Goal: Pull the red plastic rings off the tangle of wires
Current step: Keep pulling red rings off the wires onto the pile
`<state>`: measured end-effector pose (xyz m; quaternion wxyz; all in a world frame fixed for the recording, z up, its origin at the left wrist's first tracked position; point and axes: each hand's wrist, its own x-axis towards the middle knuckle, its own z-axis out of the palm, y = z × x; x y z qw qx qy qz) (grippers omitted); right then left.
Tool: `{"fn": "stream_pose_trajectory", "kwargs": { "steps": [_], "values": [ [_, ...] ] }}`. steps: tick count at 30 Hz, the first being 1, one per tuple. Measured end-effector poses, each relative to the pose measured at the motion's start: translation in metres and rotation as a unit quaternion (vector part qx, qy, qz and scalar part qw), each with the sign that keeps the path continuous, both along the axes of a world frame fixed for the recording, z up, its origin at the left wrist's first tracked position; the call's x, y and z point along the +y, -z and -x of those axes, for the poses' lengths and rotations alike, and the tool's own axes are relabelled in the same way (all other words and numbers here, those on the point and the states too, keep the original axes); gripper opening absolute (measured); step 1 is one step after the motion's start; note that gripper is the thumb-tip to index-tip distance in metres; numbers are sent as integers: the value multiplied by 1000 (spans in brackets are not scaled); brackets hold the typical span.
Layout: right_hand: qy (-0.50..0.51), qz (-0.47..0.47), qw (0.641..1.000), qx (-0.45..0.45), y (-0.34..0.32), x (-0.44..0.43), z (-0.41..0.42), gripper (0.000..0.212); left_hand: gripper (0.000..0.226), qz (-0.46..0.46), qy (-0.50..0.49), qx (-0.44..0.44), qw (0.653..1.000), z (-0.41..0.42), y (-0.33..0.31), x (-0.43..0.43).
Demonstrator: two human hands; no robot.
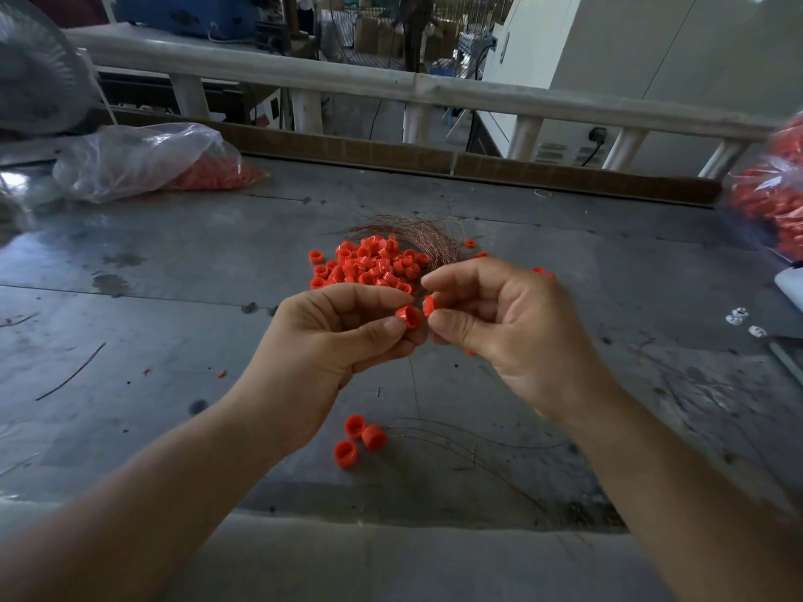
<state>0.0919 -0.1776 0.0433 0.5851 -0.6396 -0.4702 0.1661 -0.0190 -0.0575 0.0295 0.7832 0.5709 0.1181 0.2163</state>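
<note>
Two bare hands meet in the air above a scuffed grey metal tabletop [174, 262]. The left hand [330, 336] pinches one red plastic ring [408, 317] between thumb and forefinger. The right hand [499, 323] pinches a second ring [429, 305] the same way, so each grip is closed on its own ring, with the other fingers curled in.

The two rings sit side by side, almost touching, the second just up and to the right of the first. Neither hand is nearer; the rings lie exactly between the grips. Any pull apart would likely run left to right along the line joining the hands. Whether a wire links the two rings cannot be told (the fingertips hide that spot), though a hair-thin strand seems to hang below the hands.

The rings are short, smooth, glossy cylinders, open at the end and probably stiff. Beyond the hands lies the tangle of wires [417, 234], fine coppery strands in a springy, nest-like arc. It touches a heap of rings [369, 267] of the same kind. Near the wrists rest three loose rings [360, 436], just beside some thin dark wires [469, 441] that trail across the metal.

A crumpled clear plastic bag [143, 162] of red pieces lies far left — another bag [769, 197] sits at the right edge.
</note>
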Motion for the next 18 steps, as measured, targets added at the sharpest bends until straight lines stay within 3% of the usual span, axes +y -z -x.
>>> {"fn": "stream_pose_trajectory", "kwargs": {
  "steps": [5,18],
  "values": [
    [20,9,997,-75,3,2,6,27,20,-19,-13,4,1000,0,1,0],
    [47,20,992,-116,5,1,8,26,22,-59,6,14,998,1,2,1]
  ]
}}
